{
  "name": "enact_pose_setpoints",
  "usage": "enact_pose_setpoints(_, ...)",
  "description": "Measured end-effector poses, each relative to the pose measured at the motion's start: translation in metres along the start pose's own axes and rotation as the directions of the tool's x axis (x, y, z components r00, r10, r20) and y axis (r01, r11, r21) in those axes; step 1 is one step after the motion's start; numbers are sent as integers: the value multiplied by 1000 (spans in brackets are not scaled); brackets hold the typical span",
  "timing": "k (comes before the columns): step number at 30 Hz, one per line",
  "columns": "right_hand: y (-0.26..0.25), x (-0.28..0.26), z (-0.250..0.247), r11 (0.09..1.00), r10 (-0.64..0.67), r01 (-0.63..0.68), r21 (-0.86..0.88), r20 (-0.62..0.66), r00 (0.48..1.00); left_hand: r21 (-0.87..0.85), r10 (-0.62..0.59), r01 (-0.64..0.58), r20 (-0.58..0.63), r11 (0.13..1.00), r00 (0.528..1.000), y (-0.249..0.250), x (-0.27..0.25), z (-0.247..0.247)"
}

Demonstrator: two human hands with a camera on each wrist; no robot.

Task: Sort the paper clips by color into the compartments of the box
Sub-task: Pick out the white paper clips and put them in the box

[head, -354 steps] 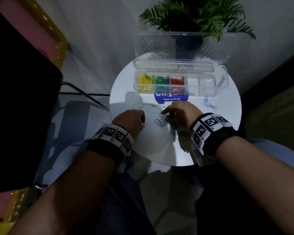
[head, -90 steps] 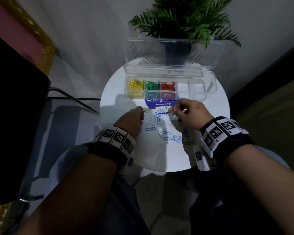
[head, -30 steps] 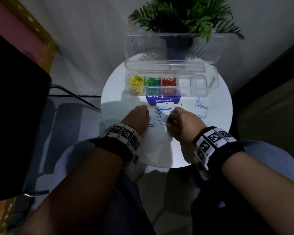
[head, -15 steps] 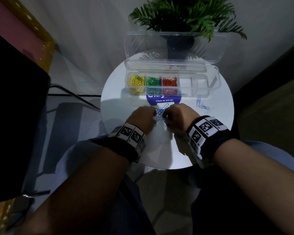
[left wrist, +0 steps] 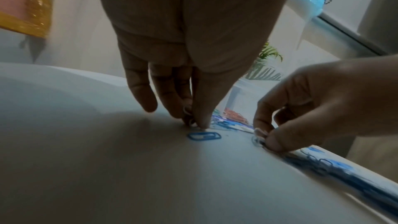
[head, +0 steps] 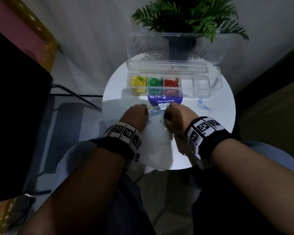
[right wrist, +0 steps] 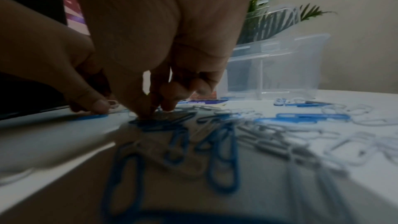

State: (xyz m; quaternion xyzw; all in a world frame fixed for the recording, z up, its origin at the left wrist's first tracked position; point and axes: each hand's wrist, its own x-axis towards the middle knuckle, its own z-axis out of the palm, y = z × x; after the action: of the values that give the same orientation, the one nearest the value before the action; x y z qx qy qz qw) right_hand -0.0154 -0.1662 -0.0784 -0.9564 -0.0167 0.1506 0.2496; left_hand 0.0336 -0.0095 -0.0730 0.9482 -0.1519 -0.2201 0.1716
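Loose blue paper clips (head: 157, 111) and white paper clips (right wrist: 280, 144) lie scattered on the round white table (head: 215, 133), on the near side of the clear box (head: 202, 87). We see the box open, its lid upright at the far side; its three leftmost compartments hold yellow clips (head: 139, 82), green clips (head: 154, 82) and red clips (head: 171, 82), in that order, and the compartments to the right look empty.

The left hand (head: 134, 117) pinches a white clip between thumb and fingertips, tips down on the table; the left wrist view alone shows this, with one blue clip (left wrist: 204, 136) lying just near of the fingers. The right hand (head: 178, 117) pinches clips against the table likewise; their colour is unclear. Only the right wrist view reveals how many white clips lie among the blue. A potted fern (head: 190, 19) stands behind the box.
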Motion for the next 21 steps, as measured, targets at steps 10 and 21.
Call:
enact_pose_setpoints(10,22,-16,-25,926,134,-73,372,-141,981,-194,-20,9,-55,981,998,-1,-1,-17)
enact_pose_setpoints(21,42,16,-93,933,277,-136,335,-420,864,-311,141,-196,-191,930,972,62,17,-33)
